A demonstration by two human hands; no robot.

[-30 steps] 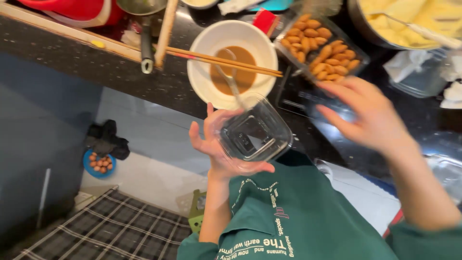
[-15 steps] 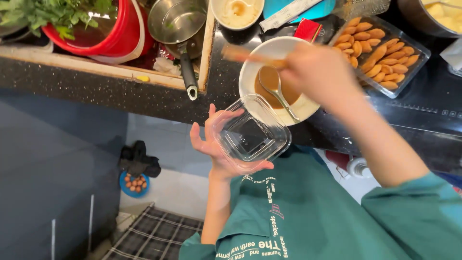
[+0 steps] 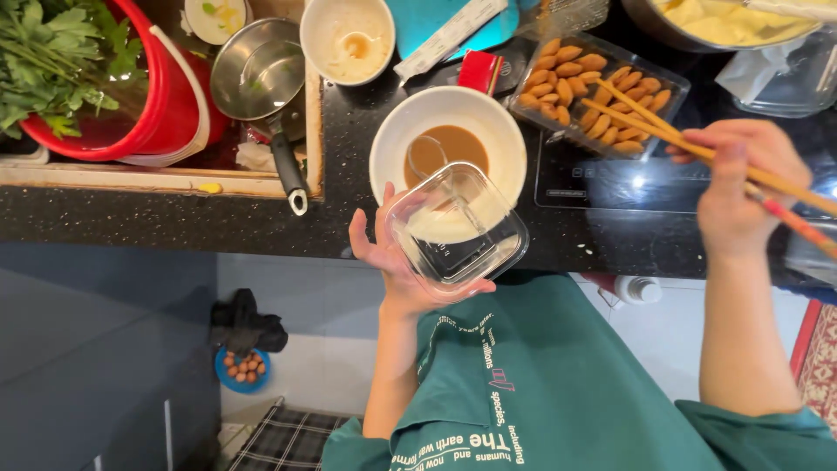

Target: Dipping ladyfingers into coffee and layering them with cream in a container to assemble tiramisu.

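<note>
Chopsticks (image 3: 697,144) point toward tray, up-left.

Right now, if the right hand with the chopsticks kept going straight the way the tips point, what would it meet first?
The right hand holds the chopsticks with tips aimed up-left at the clear tray of brown oblong pieces. Going straight on, the tips would probably meet those pieces first; they already seem to be over the tray, though their height above it is unclear.

We are in a home kitchen: black speckled counter (image 3: 174,222), induction hob (image 3: 610,183), saucepan (image 3: 257,74), sauce bowl (image 3: 447,139), greens (image 3: 52,52) in red basin (image 3: 166,105).
</note>
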